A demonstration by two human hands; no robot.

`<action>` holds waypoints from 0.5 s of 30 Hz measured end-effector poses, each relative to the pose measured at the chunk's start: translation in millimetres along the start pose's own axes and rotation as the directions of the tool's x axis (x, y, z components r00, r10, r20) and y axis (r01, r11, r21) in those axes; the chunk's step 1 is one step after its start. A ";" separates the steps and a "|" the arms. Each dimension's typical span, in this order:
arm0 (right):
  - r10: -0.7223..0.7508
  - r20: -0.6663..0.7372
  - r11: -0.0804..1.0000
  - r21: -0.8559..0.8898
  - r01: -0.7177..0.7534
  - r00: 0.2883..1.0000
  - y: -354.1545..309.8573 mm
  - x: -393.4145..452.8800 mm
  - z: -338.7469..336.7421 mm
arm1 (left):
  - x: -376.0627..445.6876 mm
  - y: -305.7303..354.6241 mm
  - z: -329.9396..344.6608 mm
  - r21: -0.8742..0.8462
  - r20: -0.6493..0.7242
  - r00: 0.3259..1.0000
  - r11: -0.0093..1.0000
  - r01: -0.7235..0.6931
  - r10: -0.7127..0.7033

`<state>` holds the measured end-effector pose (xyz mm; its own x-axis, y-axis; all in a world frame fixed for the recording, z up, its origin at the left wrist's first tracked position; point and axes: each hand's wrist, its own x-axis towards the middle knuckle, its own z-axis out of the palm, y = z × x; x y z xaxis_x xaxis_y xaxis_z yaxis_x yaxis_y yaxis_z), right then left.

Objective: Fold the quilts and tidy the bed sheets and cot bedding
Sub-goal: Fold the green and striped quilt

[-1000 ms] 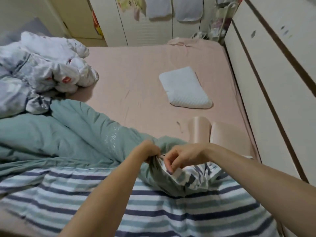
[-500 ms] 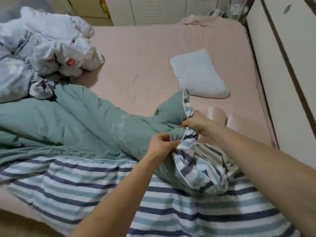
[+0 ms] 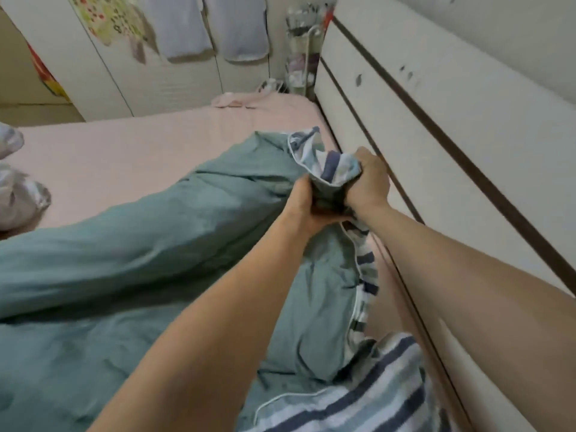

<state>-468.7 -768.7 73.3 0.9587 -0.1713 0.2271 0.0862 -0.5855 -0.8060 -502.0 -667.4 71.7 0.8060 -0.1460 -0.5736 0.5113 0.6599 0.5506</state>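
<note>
The quilt [image 3: 149,244] lies across the near part of the bed [image 3: 131,151], its corner raised near the headboard [image 3: 436,145] on the right. A second bundle of bedding [image 3: 18,194] sits at the bed's left edge, and wardrobe doors [image 3: 162,73] stand beyond the far end.

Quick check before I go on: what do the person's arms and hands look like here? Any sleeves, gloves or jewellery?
Both forearms are bare as far as the frame shows: no sleeves visible. The left hand and right hand wear no gloves. No watch, bracelet or ring is visible on the parts in view.
</note>
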 end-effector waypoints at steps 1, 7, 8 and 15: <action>-0.035 -0.043 0.998 -0.057 0.033 0.998 7.3 0.0 -1.1 | 7.3 4.3 11.1 0.093 -0.049 0.998 0.995 -0.038 0.043; 0.209 0.119 0.967 0.124 -0.223 0.971 104.9 -1.1 -15.7 | 59.3 -3.7 46.5 0.213 -0.139 0.986 0.975 -0.062 0.093; 0.315 0.234 0.930 0.118 -0.349 0.920 122.7 -15.1 -13.7 | 66.1 -9.1 41.7 0.192 -0.128 0.988 0.979 -0.063 0.089; 0.738 0.537 0.591 -0.222 -0.775 0.409 200.1 -87.9 34.2 | 87.1 -42.0 -7.4 0.395 -0.019 0.980 0.902 -0.173 0.197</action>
<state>-526.4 -843.8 -126.6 0.6013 -0.0771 -0.7953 -0.7525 -0.3893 -0.5312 -455.5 -702.4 -5.9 0.8849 0.0011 -0.4657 0.4394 0.3298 0.8356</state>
